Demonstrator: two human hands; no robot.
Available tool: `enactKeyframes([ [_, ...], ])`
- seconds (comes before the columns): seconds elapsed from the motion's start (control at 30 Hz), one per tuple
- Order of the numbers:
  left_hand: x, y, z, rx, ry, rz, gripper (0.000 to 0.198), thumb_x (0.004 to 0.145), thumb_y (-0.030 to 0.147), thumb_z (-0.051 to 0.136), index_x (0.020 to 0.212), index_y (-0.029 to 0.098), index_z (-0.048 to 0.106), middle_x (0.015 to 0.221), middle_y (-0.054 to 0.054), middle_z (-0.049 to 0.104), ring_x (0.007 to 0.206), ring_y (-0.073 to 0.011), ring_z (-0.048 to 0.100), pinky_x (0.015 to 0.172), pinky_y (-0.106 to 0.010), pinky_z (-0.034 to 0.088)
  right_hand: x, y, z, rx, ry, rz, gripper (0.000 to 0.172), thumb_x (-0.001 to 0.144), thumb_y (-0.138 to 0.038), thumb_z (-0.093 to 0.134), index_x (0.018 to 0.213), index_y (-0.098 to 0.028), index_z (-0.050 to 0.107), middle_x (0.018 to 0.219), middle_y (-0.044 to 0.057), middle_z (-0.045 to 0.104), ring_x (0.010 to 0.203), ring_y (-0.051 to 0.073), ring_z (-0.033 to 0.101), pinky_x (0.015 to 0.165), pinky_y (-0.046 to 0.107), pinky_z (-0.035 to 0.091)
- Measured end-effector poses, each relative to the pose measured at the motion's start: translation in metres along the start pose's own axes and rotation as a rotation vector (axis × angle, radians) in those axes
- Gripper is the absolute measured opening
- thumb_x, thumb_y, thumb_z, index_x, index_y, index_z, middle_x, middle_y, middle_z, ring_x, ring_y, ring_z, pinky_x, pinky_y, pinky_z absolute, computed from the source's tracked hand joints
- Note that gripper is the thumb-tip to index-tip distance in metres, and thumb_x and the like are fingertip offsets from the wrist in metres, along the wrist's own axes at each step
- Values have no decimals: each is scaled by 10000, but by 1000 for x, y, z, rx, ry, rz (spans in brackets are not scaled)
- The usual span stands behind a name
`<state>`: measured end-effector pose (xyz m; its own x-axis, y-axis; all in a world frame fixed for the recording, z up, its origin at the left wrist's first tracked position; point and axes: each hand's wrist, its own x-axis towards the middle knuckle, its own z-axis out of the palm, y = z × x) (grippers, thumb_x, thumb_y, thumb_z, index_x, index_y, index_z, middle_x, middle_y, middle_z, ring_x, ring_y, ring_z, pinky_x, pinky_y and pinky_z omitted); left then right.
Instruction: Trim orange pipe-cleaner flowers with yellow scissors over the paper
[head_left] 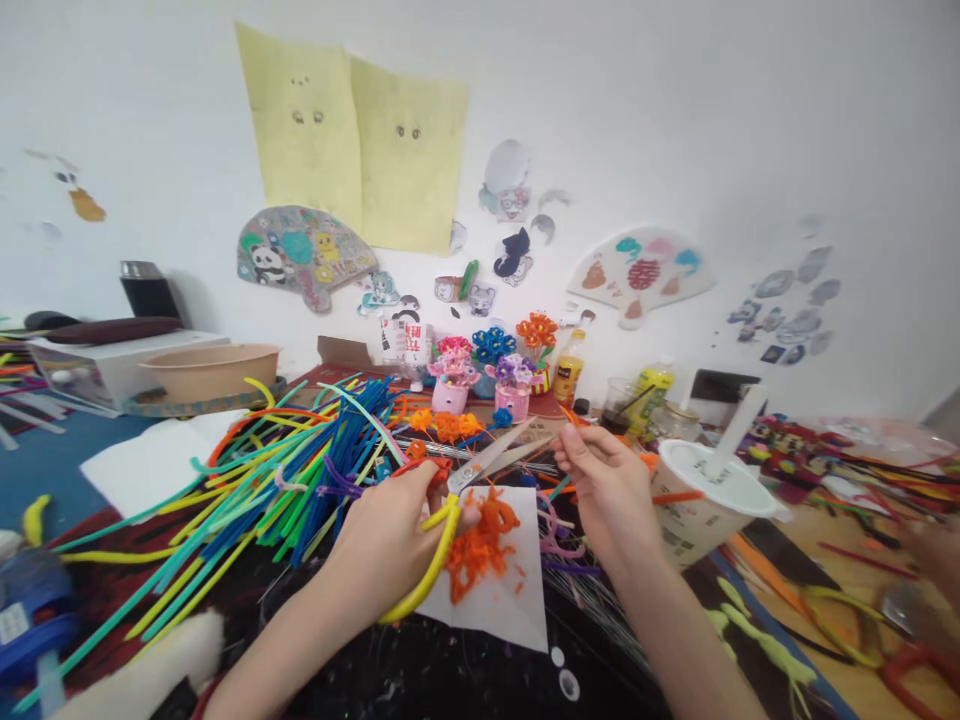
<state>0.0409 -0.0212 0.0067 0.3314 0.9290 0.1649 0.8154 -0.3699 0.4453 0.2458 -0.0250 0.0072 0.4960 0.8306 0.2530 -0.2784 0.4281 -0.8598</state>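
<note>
Head view showed the left hand (386,545) clenched around yellow-handled scissors (480,470) above orange clippings (480,550) on white paper (517,620) near the table's (420,670) front edge, while the right hand (611,490) pinched a light, floppy orange pipe-cleaner piece (574,415), best held by its end.
</note>
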Motion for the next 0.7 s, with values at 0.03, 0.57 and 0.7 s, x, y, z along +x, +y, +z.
enactKeyframes([
  [0.03, 0, 0, 0, 13, -8, 7, 273, 788, 493, 485, 740, 225, 464, 651, 18, 588, 560, -160, 538, 505, -234, 245, 0, -1, 0, 25, 8, 0, 252, 534, -305, 844, 619, -163, 654, 593, -7, 653, 522, 100, 554, 496, 217, 436],
  [0.57, 0, -4, 2, 41, -42, 70, 231, 788, 462, 508, 763, 233, 492, 686, 22, 607, 601, -162, 551, 519, -226, 248, 1, -3, 1, 202, 0, 29, 224, 541, -243, 856, 594, -164, 653, 594, -12, 653, 544, 72, 553, 496, 167, 428],
  [0.7, 2, -8, 6, 17, -65, 98, 266, 802, 496, 489, 782, 231, 493, 683, 18, 600, 604, -162, 554, 525, -226, 252, 1, -1, 0, 215, -11, 38, 237, 540, -250, 860, 593, -160, 647, 598, -17, 638, 578, 68, 559, 510, 153, 427],
])
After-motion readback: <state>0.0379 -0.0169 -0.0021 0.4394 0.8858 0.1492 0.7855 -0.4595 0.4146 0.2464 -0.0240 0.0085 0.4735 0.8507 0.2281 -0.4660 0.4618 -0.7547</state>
